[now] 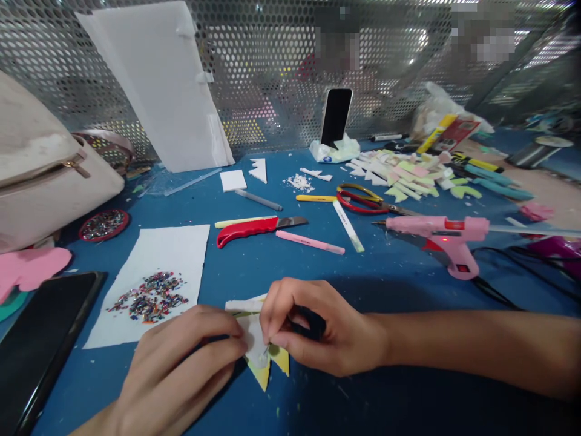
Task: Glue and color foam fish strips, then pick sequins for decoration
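White-and-yellow cutout is located near centre, right of the white sheet. Its left edge is held by the left hand; the right hand is pinched over it, contents indiscernible. Judged light, stiffish, point-fragile; broad body best gripped.

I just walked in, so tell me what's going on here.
A person's left hand touches a white-and-yellow pointed piece on the blue table; the right hand pinches over it, anything held too small to tell. Colourful bits lie on white paper at left, a pink glue gun at right.
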`<state>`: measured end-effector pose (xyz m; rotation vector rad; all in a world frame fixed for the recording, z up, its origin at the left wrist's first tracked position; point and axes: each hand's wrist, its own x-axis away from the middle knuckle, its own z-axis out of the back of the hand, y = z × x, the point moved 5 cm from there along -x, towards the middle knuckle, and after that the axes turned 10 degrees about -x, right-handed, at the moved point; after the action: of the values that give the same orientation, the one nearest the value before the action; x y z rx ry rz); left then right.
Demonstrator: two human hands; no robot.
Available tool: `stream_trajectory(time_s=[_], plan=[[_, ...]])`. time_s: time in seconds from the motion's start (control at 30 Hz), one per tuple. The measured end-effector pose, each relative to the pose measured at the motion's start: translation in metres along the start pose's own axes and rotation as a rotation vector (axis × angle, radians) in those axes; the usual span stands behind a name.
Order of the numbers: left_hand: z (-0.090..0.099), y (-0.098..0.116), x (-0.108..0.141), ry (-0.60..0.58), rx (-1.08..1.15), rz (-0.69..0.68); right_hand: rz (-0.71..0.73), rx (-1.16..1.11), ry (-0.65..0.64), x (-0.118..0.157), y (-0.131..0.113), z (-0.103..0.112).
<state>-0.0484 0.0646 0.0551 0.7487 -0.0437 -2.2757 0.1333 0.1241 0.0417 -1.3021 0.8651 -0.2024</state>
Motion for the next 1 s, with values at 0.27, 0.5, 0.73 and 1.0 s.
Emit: stream_trajectory(time_s=[0.27,0.5,0.73,1.0], plan=[[-0.001,0.0,-0.003,0.01,-0.006,0.0,-0.015,-0.019,-0.015,0.001,0.001,0.0],[-0.001,0.0,-0.001,-0.004,-0.003,0.009,-0.008,0.002,-0.013,-0.001,-0.001,0.0],[-0.001,0.001,-0.003,0.024,0.003,0.001,0.061,0.039,-0.013,-0.001,-0.001,-0.002],[0.0,0.0,-0.004,-0.009,-0.008,0.027,0.236,0.249,-0.097,-0.001,-0.011,-0.005]])
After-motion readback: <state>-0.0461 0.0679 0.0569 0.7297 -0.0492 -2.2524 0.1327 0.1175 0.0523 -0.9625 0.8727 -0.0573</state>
